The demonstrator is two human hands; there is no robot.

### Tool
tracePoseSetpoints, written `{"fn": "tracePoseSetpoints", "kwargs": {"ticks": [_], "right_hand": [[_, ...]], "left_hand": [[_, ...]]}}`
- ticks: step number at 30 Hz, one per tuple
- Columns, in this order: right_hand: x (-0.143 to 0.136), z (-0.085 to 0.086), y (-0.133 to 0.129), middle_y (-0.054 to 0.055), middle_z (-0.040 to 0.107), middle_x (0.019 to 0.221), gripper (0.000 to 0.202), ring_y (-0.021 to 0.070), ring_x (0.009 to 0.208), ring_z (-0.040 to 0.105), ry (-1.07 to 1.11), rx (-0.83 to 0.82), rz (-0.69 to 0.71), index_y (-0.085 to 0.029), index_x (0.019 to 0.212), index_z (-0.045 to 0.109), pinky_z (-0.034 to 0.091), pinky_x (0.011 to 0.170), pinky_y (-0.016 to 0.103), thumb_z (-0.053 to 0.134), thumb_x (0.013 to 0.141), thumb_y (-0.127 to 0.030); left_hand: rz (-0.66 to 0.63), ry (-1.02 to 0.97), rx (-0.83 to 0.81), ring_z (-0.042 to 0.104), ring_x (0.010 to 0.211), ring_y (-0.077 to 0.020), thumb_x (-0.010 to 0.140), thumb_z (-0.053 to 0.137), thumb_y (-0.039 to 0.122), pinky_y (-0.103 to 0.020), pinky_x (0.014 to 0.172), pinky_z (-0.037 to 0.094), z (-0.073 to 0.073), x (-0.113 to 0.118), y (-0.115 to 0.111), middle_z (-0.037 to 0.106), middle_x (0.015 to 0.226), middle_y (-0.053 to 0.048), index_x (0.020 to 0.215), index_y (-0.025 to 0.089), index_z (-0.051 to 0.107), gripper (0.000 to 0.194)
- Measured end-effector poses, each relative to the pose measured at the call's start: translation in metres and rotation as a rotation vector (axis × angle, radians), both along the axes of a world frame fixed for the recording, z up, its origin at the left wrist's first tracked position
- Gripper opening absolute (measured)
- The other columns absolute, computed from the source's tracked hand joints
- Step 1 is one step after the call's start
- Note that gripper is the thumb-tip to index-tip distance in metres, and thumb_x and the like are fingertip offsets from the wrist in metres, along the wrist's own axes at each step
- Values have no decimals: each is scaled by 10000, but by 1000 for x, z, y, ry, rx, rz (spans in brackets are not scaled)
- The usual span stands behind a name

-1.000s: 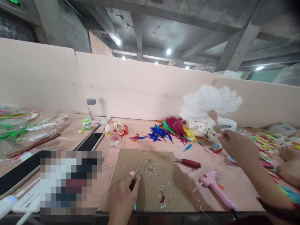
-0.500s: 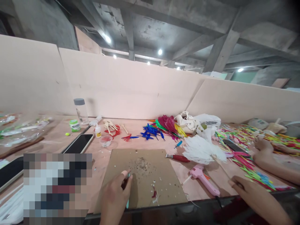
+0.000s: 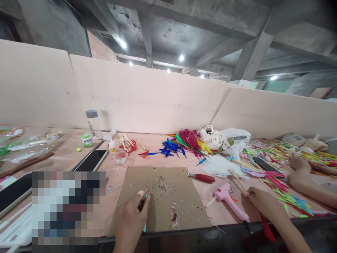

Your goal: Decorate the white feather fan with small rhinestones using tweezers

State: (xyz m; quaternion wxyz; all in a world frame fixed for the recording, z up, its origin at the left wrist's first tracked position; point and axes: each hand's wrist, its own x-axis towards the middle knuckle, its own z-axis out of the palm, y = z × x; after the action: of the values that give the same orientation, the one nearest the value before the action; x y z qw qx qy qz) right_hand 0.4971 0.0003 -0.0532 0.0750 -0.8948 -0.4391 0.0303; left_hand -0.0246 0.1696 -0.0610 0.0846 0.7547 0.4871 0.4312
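Observation:
My left hand [image 3: 133, 214] rests on the near left part of a brown cardboard sheet [image 3: 189, 207]. Its fingers are closed around a slim teal tool [image 3: 144, 227], whose kind I cannot make out. Thumb and fingers of my right hand [image 3: 264, 203] pinch a pale wooden stick [image 3: 239, 182] with a shaped tip, right of a pink glue gun [image 3: 230, 202]. Something red [image 3: 268, 228] hangs below that hand; whether it is joined to the stick is hidden. White feathers [image 3: 221, 166] lie just beyond the stick's tip. Dark crumbs [image 3: 160, 186] and red and white scraps [image 3: 174, 216] dot the cardboard.
A red-handled blade tool [image 3: 202, 177] crosses the cardboard's right edge. Coloured feathers [image 3: 188, 138], a glue bottle [image 3: 112, 147], a small clear dish [image 3: 121, 157] and a phone [image 3: 93, 161] lie around. Another person's arm [image 3: 302, 179] reaches among colourful strips at right.
My right hand has moved left with the wooden stick, closer to the glue gun, and the red piece now shows below it. My left hand stays nearly still.

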Motion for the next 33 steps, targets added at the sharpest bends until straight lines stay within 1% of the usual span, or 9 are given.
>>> {"fn": "tracePoseSetpoints", "kwargs": {"ticks": [5,9,12,15,18,20,22,27,33], "right_hand": [[-12,17,-11,226,808,881,521,438,952,795,-32,41,-73,-145,1147,730,542,882,520,447,900,-506],[-45,39,-18,170,814,1006,498,371,893,778,-54,137,-40,-241,1250,718,561,804,490,461,903,-490],[-89,45,-14,106,815,1073,499,326,928,771,-33,178,71,-282,1221,765,586,807,438,518,836,-482],[-135,39,-5,92,828,1089,421,294,849,755,27,254,264,-302,1154,809,599,739,413,527,911,-498],[-160,31,14,94,821,1233,421,315,1074,776,-39,231,432,-281,1233,798,634,924,464,493,974,-410],[-161,30,33,125,765,1378,447,332,1280,714,-128,170,466,-244,1353,747,563,1116,525,503,982,-299],[-153,32,57,160,708,1453,436,338,1352,663,-161,105,456,-221,1418,695,511,1175,564,568,1002,-256],[-127,43,120,89,735,1275,333,240,1148,717,-172,-121,422,-186,1256,711,598,1041,484,718,1043,-441],[-126,57,147,73,759,1093,225,231,1054,735,-222,-272,340,-138,1120,734,601,997,465,724,1040,-349]], "left_hand": [[11,44,24,814,757,-249,1023,558,417,-319,701,599,-1,2,-3,856,871,-59,1036,253,833,321],[33,94,26,791,773,-268,1036,536,369,-346,722,580,0,7,-7,832,864,-80,1061,231,820,317],[39,138,15,770,838,-290,1022,545,312,-369,749,564,1,10,-9,803,905,-97,1008,223,813,283],[37,162,-9,731,825,-291,1011,557,273,-381,752,553,3,11,-10,742,881,-95,898,225,808,279],[24,156,-35,726,877,-290,1009,589,267,-391,790,562,4,10,-10,733,944,-92,944,227,823,247],[6,143,-51,730,910,-282,1009,611,271,-387,811,568,4,9,-11,734,974,-86,1000,226,829,223],[-15,128,-65,733,929,-269,1016,620,271,-373,822,572,5,8,-12,733,994,-79,1024,222,826,212],[-36,96,-81,730,968,-266,985,665,218,-377,850,584,5,7,-13,723,1043,-81,1069,193,811,171],[-40,72,-47,703,1003,-278,950,706,180,-388,860,582,7,5,-14,696,1063,-85,1072,203,815,165]]}}
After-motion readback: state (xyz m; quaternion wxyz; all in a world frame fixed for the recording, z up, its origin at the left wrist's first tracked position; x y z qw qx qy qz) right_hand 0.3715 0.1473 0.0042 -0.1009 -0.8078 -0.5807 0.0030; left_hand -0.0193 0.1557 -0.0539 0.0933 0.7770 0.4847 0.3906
